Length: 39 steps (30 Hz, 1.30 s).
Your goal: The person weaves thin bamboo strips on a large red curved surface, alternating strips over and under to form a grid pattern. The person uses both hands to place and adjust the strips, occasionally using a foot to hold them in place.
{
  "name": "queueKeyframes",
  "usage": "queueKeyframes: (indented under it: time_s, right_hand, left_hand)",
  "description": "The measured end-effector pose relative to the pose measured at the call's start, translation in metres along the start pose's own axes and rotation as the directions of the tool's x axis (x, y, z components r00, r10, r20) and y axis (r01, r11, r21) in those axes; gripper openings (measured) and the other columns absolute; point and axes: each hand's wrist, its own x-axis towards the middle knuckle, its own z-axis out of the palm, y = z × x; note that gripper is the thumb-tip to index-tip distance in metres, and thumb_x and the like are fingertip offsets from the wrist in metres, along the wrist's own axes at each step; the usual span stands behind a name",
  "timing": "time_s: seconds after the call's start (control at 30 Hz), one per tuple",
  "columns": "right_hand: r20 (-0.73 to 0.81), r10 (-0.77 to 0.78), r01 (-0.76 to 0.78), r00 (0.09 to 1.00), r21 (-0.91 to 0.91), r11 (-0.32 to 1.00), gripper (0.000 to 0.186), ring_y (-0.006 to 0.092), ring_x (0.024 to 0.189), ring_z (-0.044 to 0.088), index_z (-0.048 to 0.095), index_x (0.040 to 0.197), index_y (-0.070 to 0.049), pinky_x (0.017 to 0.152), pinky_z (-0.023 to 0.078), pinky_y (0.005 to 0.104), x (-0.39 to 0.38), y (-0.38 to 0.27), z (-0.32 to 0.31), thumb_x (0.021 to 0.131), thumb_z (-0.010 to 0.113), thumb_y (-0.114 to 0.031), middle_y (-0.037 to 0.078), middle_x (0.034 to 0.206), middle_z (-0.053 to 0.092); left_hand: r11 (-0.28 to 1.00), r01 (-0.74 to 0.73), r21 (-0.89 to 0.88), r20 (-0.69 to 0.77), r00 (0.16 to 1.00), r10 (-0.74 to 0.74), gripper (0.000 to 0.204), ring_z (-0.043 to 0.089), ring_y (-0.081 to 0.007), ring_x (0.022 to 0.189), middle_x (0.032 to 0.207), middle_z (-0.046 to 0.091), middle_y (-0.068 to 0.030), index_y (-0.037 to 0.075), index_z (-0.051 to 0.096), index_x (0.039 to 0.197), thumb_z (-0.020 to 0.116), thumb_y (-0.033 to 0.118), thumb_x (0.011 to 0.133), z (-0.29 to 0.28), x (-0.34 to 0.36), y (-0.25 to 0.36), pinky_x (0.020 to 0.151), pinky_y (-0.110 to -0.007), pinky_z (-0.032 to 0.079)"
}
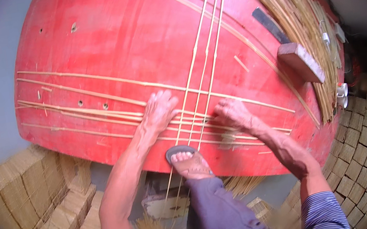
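Long thin bamboo strips lie crossed on a red board. Three lengthwise strips point(194, 54) run from the far side toward me. Several crosswise strips point(90, 76) pass over and under them. My left hand point(158, 111) rests on the crosswise strips just left of the crossing, its fingers spread. On the right of the crossing, my right hand point(234, 113) is curled with its fingertips on a crosswise strip. A sandalled foot point(189, 162) presses the near ends of the lengthwise strips onto the board. What lies beneath both palms is hidden.
The red board point(96, 27) has several small holes. A thick bundle of strips point(295, 13) curves along its right side, with a wooden block point(300, 63) and a dark flat blade-like piece point(269, 25) beside it. Stacked straw-coloured bundles point(16, 191) stand at left; more point(364, 152) lie at right.
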Motion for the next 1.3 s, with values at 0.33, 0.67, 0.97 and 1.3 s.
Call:
queueKeyframes:
  time_s: [0.33, 0.67, 0.97, 1.3]
  right_hand:
    - [0.010, 0.040, -0.040, 0.999, 0.023, 0.999, 0.021, 0.0373, 0.083, 0.063, 0.058, 0.080, -0.005, 0.068, 0.049, 0.0497, 0.005, -0.007, 0.002, 0.080, 0.072, -0.021, 0.015, 0.080, 0.061]
    - [-0.006, 0.158, -0.150, 0.987, 0.273, 0.950, 0.014, 0.0404, 0.079, 0.062, 0.060, 0.084, -0.003, 0.068, 0.051, 0.0494, 0.015, 0.007, -0.005, 0.083, 0.070, -0.013, 0.018, 0.080, 0.061]
    - [0.009, 0.142, -0.139, 0.990, 0.284, 0.949, 0.015, 0.0405, 0.079, 0.063, 0.059, 0.084, -0.003, 0.068, 0.051, 0.0497, 0.022, 0.014, -0.010, 0.082, 0.070, -0.012, 0.018, 0.079, 0.063]
    - [0.023, 0.106, -0.108, 0.994, 0.090, 0.990, 0.029, 0.0386, 0.075, 0.062, 0.053, 0.083, -0.003, 0.064, 0.049, 0.0498, 0.006, -0.008, -0.012, 0.080, 0.075, -0.022, 0.017, 0.080, 0.060]
  left_hand:
    - [0.999, 0.035, -0.003, -0.028, 0.999, -0.035, 0.024, 0.053, -0.0277, 0.089, 0.090, 0.052, -0.0074, 0.010, 0.057, 0.086, 0.078, 0.018, 0.078, 0.002, -0.009, -0.001, 0.076, -0.044, 0.043]
    - [0.995, 0.102, 0.002, -0.117, 0.988, -0.101, 0.022, 0.054, -0.0292, 0.096, 0.094, 0.055, -0.0080, 0.010, 0.058, 0.087, 0.077, 0.014, 0.077, 0.003, 0.006, 0.002, 0.078, -0.048, 0.042]
    - [0.993, 0.116, 0.016, -0.147, 0.983, -0.112, 0.025, 0.055, -0.0274, 0.094, 0.093, 0.055, -0.0067, 0.009, 0.060, 0.088, 0.080, 0.015, 0.075, 0.001, 0.012, 0.001, 0.077, -0.045, 0.041]
    - [1.000, 0.017, -0.003, -0.044, 0.999, -0.017, 0.025, 0.055, -0.0266, 0.092, 0.089, 0.054, -0.0062, 0.011, 0.060, 0.091, 0.078, 0.015, 0.075, -0.020, -0.006, 0.018, 0.078, -0.044, 0.041]
